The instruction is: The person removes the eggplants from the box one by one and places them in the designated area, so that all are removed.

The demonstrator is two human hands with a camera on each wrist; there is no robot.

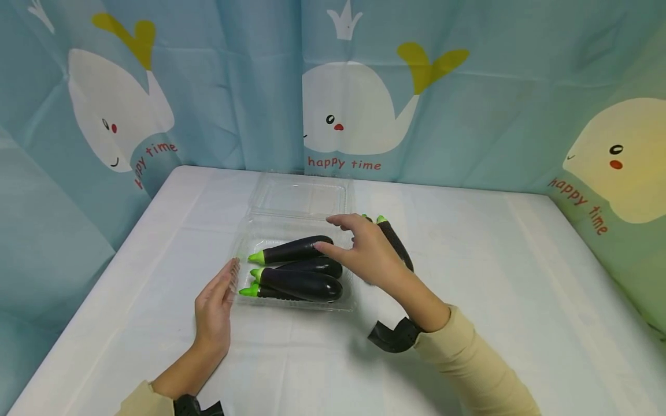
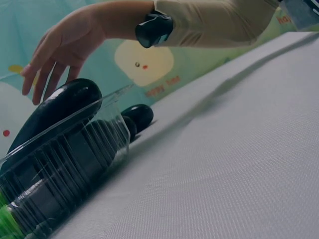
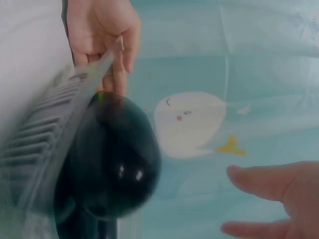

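Several dark eggplants (image 1: 302, 283) with green stem ends lie in a clear plastic box (image 1: 291, 306), stems toward the left. My left hand (image 1: 214, 306) rests against the box's left wall with its fingers straight. Over the right part of the box hovers my right hand (image 1: 372, 251), thumb and fingers spread, nothing held between them. In the right wrist view, its thumb and a finger (image 3: 264, 181) show apart from the large rounded end of an eggplant (image 3: 117, 164). The left wrist view shows the right hand (image 2: 70, 40) above the topmost eggplant (image 2: 75, 99).
The box's hinged lid (image 1: 302, 196) lies open toward the back. Right of the box, partly hidden behind my right hand, more eggplants (image 1: 396, 242) lie on the white tablecloth (image 1: 494, 289). A blue curtain (image 1: 250, 86) with whale prints hangs behind the table.
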